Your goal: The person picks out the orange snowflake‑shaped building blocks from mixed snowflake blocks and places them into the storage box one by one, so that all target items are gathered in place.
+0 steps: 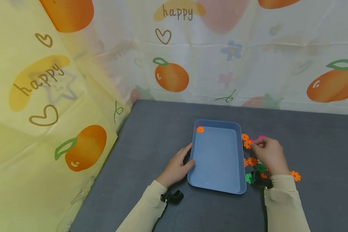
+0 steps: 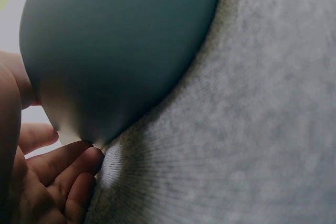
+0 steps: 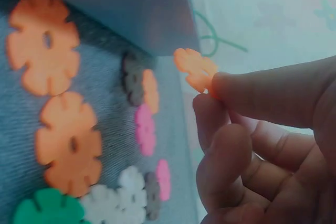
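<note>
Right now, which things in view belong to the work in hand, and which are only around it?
Likely the job:
- orange piece, pinched by right grip
- tray, touched by left grip
- piece inside it
- loose pieces beside it

Only around:
- table
- printed sheet behind

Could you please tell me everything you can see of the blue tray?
The tray is blue, shallow and rectangular, with rounded corners, a raised wall all round and a plain floor. It looks like smooth plastic. It lies flat, open side up, on the grey table, its long sides running roughly away from the viewer. One orange piece lies inside, near the far left corner. The left hand touches its left side; loose pieces lie close by its right side.
</note>
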{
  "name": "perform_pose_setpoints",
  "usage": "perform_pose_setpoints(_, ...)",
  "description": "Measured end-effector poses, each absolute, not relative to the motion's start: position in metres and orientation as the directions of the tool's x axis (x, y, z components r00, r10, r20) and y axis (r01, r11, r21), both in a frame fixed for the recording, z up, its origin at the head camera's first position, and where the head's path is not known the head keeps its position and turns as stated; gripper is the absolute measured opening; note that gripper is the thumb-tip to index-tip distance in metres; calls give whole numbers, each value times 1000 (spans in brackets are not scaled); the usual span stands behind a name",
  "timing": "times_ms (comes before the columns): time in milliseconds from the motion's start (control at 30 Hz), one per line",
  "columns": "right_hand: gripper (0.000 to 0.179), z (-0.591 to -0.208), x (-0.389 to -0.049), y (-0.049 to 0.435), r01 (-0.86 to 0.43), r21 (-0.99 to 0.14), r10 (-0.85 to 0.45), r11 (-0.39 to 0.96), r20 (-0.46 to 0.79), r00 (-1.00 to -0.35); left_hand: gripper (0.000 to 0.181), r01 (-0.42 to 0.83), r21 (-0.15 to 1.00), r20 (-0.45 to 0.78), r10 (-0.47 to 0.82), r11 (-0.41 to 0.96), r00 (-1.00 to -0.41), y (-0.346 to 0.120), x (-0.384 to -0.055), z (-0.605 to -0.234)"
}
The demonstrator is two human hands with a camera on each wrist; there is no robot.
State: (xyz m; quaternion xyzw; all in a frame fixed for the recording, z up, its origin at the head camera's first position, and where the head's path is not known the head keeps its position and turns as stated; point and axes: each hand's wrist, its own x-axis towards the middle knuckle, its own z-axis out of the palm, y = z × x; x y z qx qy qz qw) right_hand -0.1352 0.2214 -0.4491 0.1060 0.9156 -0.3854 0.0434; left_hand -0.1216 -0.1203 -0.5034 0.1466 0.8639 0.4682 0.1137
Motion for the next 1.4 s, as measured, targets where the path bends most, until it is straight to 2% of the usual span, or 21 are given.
perform_pose_setpoints(267,33,-434,-146,213,160,-716,131,679,-97,-987,69,138,841,-64,350,523,-935,-123,-121,-505)
perform_pose_setpoints(567,32,-422,-166,197,106,-739,43,665,-104,-994,69,140,842,-62,351,522,-934,-122,-122,-503)
perform_pose_setpoints(800,27,-429,-175,171,115,-746,-1,656,-153,-988,69,145,831,-61,347,537,-936,-122,-123,-504)
perform_pose_setpoints(1000,22,-437,-184,151,76,-746,-35,662,-131,-991,68,148,829,-60,349,539,-935,-123,-123,-505)
perform_pose_setpoints(1400,24,-447,-201,121,73,-759,-92,647,-173,-981,68,158,828,-60,364,538,-929,-123,-122,-502)
